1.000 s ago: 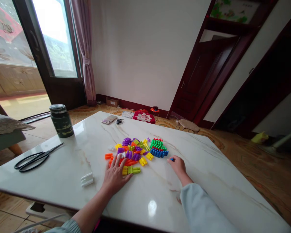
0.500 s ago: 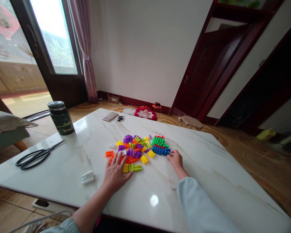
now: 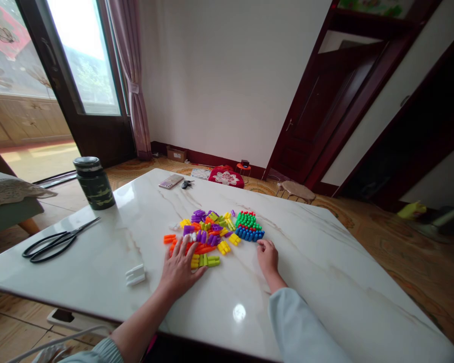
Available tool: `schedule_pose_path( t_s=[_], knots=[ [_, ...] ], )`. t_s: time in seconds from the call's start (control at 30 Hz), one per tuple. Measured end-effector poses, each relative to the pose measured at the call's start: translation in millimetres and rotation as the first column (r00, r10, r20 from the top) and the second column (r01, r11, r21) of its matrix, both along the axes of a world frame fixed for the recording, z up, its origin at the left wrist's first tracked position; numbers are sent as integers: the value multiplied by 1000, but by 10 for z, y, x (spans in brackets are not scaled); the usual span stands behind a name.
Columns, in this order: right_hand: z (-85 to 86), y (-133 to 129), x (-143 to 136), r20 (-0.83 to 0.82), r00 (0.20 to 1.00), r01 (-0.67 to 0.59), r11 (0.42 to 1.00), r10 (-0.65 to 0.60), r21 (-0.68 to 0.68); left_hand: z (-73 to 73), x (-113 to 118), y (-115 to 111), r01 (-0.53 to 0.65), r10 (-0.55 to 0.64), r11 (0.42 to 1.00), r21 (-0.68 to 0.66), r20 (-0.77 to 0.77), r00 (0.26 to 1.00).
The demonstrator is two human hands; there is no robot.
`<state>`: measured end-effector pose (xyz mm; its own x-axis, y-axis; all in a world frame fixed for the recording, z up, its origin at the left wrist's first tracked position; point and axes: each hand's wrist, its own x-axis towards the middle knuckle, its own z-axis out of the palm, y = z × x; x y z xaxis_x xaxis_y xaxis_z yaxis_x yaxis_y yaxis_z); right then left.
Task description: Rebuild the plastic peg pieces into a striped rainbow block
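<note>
My left hand (image 3: 179,267) lies open with its fingers spread over the front left of a loose pile of plastic building blocks. In this pile are purple blocks (image 3: 203,237), orange blocks (image 3: 204,249), yellow blocks (image 3: 224,247) and lime-green blocks (image 3: 209,260). To its right stands a neat group of joined blocks, with blue blocks (image 3: 249,235) in front and green blocks (image 3: 246,220) with red ones behind. My right hand (image 3: 268,258) is just in front of the blue row, fingers curled together. Whatever its fingertips may hold is hidden.
On the white marble-look table (image 3: 310,282) lie black-handled scissors (image 3: 60,241), a white block (image 3: 135,275), a phone (image 3: 171,181) and keys (image 3: 187,184). A dark camouflage jar (image 3: 94,184) stands near the left edge. A stool (image 3: 297,191) is beyond the table.
My right hand has drawn slightly left and toward me, from the blue row's right corner to just in front of it. My left hand stays on the pile.
</note>
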<state>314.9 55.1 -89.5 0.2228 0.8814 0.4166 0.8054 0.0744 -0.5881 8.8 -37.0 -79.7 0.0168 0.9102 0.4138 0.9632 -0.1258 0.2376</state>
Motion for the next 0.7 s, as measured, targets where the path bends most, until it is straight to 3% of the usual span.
schedule_pose_path(
  t_s=[0.27,0.37,0.47,0.6,0.7],
  knots=[
    [34,-94,-56,87,994,-58,998,60,-27,1,-12,2,7,-7,1000,-22,-1,1000],
    [37,-285,-115,140,971,-189,981,193,-41,26,-8,-12,7,-7,999,-45,-3,1000],
    [-22,-568,-246,330,877,-340,936,350,-89,51,-1,-29,1,-1,998,-55,6,1000],
    [-135,-864,-420,500,806,-272,948,318,-164,57,3,-49,0,1,998,-60,20,1000],
    [-169,-920,-469,537,792,-239,957,289,-163,52,0,-58,5,-4,999,-43,23,1000]
  ],
)
